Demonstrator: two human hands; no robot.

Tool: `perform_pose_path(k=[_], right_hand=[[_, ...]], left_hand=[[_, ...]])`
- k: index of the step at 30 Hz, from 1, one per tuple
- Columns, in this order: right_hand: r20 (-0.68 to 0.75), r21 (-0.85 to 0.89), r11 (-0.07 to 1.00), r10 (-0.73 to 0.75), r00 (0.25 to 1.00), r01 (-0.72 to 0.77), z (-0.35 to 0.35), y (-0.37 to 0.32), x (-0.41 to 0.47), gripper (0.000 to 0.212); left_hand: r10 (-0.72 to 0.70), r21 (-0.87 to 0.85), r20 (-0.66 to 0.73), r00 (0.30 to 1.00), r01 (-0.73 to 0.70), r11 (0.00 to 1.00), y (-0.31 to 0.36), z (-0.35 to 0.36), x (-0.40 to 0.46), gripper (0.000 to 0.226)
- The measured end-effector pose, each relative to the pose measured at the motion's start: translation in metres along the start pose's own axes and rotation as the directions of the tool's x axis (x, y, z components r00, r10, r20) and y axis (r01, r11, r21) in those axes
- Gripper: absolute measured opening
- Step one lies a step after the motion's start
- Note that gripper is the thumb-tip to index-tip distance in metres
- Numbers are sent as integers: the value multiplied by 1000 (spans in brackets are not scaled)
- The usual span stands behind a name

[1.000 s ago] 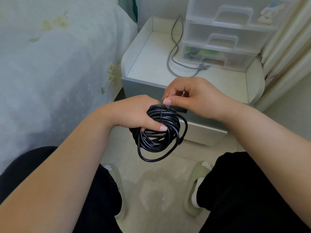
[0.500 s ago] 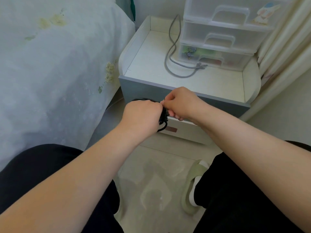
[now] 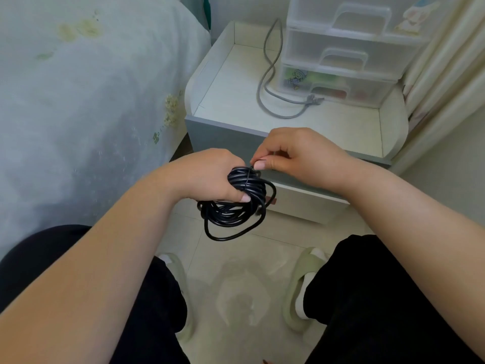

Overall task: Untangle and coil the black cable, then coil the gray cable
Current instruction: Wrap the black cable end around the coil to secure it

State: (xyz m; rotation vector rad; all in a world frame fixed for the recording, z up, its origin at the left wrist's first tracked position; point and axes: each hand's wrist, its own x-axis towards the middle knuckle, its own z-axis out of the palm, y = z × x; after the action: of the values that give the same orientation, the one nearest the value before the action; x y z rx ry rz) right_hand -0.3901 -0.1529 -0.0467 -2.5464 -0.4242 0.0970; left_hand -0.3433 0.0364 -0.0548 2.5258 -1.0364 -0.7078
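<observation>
Nearest the camera are two legs in black trousers and two pale green slippers (image 3: 305, 282) on the tiled floor (image 3: 236, 285). Two bare forearms reach forward from the lower corners.

Above the floor, between the knees, one black cable (image 3: 236, 206) hangs as a bundle of many loops. The left hand (image 3: 210, 177) grips the top of the bundle, its fingers (image 3: 242, 197) curled shut around the strands, thumb tip showing on the near side. The loops hang downward from the grip, so the coil's long axis runs roughly top to bottom, with one slack loop sagging lowest. The right hand (image 3: 299, 156) sits just beside the left, thumb and forefinger pinched closed on a thin black tie (image 3: 248, 177) that crosses the bundle at its top.

Half a second ago both hands were farther forward, against the table front, and the left hand hid nearly all of the coil; now the hands are nearer and the hanging loops are in plain view.

Beyond the hands stands one white bedside table (image 3: 231, 106) with a raised rim. On it lies one gray cable (image 3: 273, 98), uncoiled, running in loose curves from the back wall forward, its plug end pointing right. Just beside it stands one clear plastic unit with three drawers (image 3: 341, 61). A bed (image 3: 78, 101) with a pale floral cover fills the left; curtains (image 3: 446, 61) hang at right.
</observation>
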Motion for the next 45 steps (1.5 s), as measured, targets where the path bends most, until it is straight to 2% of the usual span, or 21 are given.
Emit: perform_pose_path(k=[3,6,9,12,14,16,18,20,22,24,27,29,30,32,33,35,38,40,43,45], right_hand=[[44,-41,999,2,999,0,5,1,0,21],[122,-87,995,52,991,-42,14,-4,-1,28],[79,-132,976,184,980,-172,19,-7,2,38],[19,-143,950,284,959,-279,22,-9,6,41],[-15,-87,939,332,943,-332,24,-11,8,42],[-48,-6,932,361,931,-362,24,-12,9,44],[-136,77,940,341,930,-333,20,-13,9,47],[-282,192,958,263,923,-214,11,-11,7,39],[-371,251,967,136,919,-42,1,-10,3,20],[-358,172,983,2,934,64,-1,-10,0,6],[-314,-12,995,-97,945,98,6,-12,-3,20],[-276,-87,994,-89,957,67,9,-17,-4,23],[-242,-51,999,-26,970,14,7,-20,-5,22],[-146,189,976,137,980,-108,3,-23,-6,19],[-99,314,940,173,980,-134,1,-23,-6,18],[-31,448,883,169,985,-137,-3,-23,-6,20],[36,510,847,151,988,-148,-11,-22,-6,15],[-35,516,842,203,979,-156,-16,-19,-6,15],[-210,554,819,315,926,-153,-26,-13,-6,33],[-192,489,855,297,935,-172,-32,-8,-7,41]], left_hand=[[18,27,38,999,-19,999,7,5,-1,23],[2,115,5,1000,-3,993,12,10,0,23],[-39,246,-117,992,67,967,13,15,4,24],[-19,405,-308,951,149,902,13,25,10,23],[-10,413,-380,925,179,893,13,29,14,24],[-51,285,-354,934,160,945,13,25,17,27],[-98,5,-256,962,102,995,14,15,15,27],[-105,-250,-192,976,55,967,15,2,10,27],[-98,-354,-171,980,32,935,15,-7,4,29],[-98,-369,-181,979,25,929,14,-10,0,32],[-131,-296,-199,971,68,953,13,-7,1,30],[-155,-193,-232,960,111,975,13,-4,3,28],[-164,-146,-258,952,130,981,13,-3,3,28],[-169,-67,-300,939,156,985,15,-2,5,25],[-158,-35,-312,937,155,987,16,-3,4,24],[-118,-26,-296,948,116,993,17,-5,3,21],[-15,-127,-187,982,-10,992,20,-8,-1,13],[47,-249,-160,986,-86,965,22,-10,-4,10],[102,-418,-236,966,-196,887,20,-15,-7,16],[116,-541,-305,945,-272,795,16,-18,-7,16]])
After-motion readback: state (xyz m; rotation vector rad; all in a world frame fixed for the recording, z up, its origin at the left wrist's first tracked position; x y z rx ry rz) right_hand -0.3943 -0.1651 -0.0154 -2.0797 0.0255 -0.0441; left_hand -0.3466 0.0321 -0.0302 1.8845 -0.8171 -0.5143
